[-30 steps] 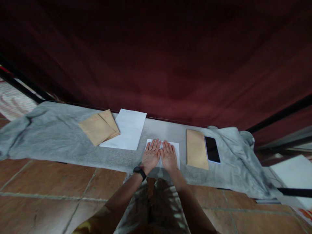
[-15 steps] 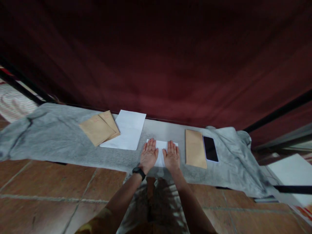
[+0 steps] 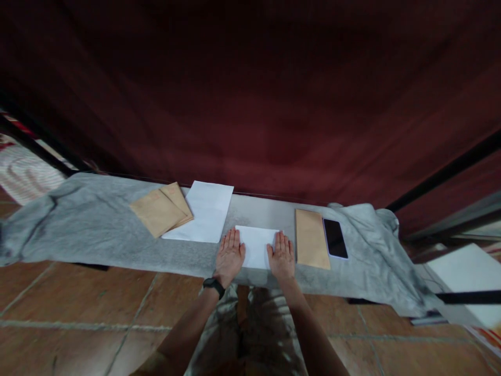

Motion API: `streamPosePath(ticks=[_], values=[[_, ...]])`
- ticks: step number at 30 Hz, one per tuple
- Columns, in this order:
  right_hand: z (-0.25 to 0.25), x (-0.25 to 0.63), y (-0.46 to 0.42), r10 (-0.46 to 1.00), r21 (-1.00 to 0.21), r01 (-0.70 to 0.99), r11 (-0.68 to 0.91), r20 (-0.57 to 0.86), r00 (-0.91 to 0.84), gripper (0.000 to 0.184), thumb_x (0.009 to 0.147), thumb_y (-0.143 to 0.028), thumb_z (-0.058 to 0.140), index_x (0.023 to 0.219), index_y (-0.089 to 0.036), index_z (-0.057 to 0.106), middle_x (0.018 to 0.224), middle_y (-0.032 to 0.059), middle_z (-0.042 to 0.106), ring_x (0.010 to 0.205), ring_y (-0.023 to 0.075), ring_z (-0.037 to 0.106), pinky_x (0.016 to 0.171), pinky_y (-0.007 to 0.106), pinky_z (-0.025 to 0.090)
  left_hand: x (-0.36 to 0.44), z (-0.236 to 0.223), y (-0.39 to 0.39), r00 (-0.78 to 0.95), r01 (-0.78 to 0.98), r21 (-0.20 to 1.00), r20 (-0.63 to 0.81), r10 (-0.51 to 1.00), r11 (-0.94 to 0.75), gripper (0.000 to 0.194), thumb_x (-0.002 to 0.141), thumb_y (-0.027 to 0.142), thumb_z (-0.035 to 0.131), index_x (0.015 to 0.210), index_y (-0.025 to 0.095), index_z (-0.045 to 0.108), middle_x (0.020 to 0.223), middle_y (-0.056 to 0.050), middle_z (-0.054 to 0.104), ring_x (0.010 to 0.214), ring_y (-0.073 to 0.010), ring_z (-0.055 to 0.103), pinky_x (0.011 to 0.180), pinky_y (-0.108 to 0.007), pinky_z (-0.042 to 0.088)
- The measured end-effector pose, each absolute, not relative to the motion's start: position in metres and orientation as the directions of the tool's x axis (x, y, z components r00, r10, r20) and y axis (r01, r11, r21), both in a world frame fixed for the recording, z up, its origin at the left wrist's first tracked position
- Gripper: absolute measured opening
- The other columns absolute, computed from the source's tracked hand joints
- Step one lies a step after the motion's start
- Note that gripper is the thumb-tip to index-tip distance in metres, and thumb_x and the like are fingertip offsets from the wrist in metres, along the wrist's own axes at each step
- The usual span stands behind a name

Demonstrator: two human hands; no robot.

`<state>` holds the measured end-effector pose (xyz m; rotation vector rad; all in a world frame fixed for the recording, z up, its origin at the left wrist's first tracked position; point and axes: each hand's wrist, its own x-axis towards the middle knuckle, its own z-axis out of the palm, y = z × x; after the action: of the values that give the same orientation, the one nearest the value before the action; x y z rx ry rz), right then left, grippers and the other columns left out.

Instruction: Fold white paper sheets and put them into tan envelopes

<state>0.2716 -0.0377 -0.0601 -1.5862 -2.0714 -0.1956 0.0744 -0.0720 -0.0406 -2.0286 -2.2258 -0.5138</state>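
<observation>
A white sheet of paper [image 3: 256,246], apparently folded, lies on the grey cloth directly in front of me. My left hand [image 3: 230,256] rests flat over its left edge, fingers stretched away from me; a dark band circles that wrist. Over the right edge of the sheet lies my right hand [image 3: 282,256], also flat, thumb pointing inward. Neither hand grips anything. Just right of my right hand is a brown envelope [image 3: 312,239], or a small stack of them. To the left of my left hand lies a pile of white paper [image 3: 209,211].
Brown envelopes [image 3: 158,213] overlap the white pile on its left. A phone [image 3: 335,238] lies beside the right-hand envelope. Grey cloth [image 3: 97,224] covers the long bench. A dark red curtain [image 3: 250,115] hangs behind, with black metal bars [image 3: 442,175] at the sides.
My hands have slid apart, the left one leftward and the right one slightly rightward, uncovering more of the white sheet between them.
</observation>
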Motion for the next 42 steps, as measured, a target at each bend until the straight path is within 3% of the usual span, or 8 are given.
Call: streamPosePath(ticks=[6, 12, 26, 34, 42], values=[[-0.061, 0.272, -0.039, 0.857, -0.188, 0.934, 0.304, 0.482, -0.182, 0.057, 0.105, -0.037, 0.034, 0.151, -0.004, 0.037, 0.152, 0.0230, 0.044, 0.141, 0.0292, 0.043, 0.115, 0.050, 0.032, 0.094, -0.040, -0.071, -0.107, 0.981, 0.191, 0.356, 0.928, 0.040, 0.062, 0.098, 0.028, 0.033, 0.156, 0.008, 0.027, 0.156, -0.017, 0.039, 0.149, -0.0277, 0.030, 0.120, -0.051, 0.030], [-0.059, 0.270, -0.039, 0.869, -0.180, 0.944, 0.278, 0.466, -0.168, 0.056, 0.104, -0.036, 0.035, 0.150, -0.004, 0.039, 0.152, 0.0215, 0.045, 0.140, 0.0293, 0.043, 0.115, 0.048, 0.033, 0.122, -0.035, -0.057, 0.061, 0.985, 0.147, 0.217, 0.974, -0.094, 0.057, 0.100, 0.029, 0.030, 0.151, 0.007, 0.036, 0.156, -0.014, 0.040, 0.149, -0.0233, 0.029, 0.123, -0.044, 0.026], [-0.052, 0.260, -0.032, 0.900, -0.241, 0.941, 0.236, 0.419, -0.118, 0.053, 0.103, -0.034, 0.035, 0.146, -0.004, 0.045, 0.149, 0.0217, 0.049, 0.139, 0.0305, 0.045, 0.115, 0.049, 0.030, 0.099, -0.031, -0.050, 0.014, 0.996, 0.087, 0.163, 0.986, -0.028, 0.056, 0.101, 0.033, 0.031, 0.154, 0.014, 0.035, 0.161, -0.011, 0.031, 0.151, -0.0236, 0.025, 0.124, -0.043, 0.019], [-0.043, 0.226, -0.023, 0.907, -0.281, 0.871, 0.402, 0.251, -0.338, 0.050, 0.105, -0.031, 0.027, 0.151, -0.016, 0.042, 0.157, 0.0095, 0.041, 0.146, 0.0242, 0.034, 0.120, 0.047, 0.023, 0.096, -0.030, -0.051, 0.055, 0.995, 0.078, 0.166, 0.985, -0.069, 0.056, 0.100, 0.029, 0.033, 0.155, 0.020, 0.033, 0.162, -0.011, 0.032, 0.151, -0.0250, 0.026, 0.123, -0.046, 0.021], [-0.048, 0.236, -0.024, 0.916, -0.260, 0.895, 0.362, 0.275, -0.291, 0.052, 0.105, -0.035, 0.030, 0.151, -0.013, 0.040, 0.158, 0.0111, 0.037, 0.146, 0.0268, 0.034, 0.120, 0.050, 0.021, 0.099, -0.029, -0.050, 0.021, 0.996, 0.085, 0.150, 0.988, -0.034, 0.055, 0.101, 0.032, 0.030, 0.154, 0.017, 0.036, 0.161, -0.011, 0.032, 0.151, -0.0244, 0.026, 0.123, -0.046, 0.019]])
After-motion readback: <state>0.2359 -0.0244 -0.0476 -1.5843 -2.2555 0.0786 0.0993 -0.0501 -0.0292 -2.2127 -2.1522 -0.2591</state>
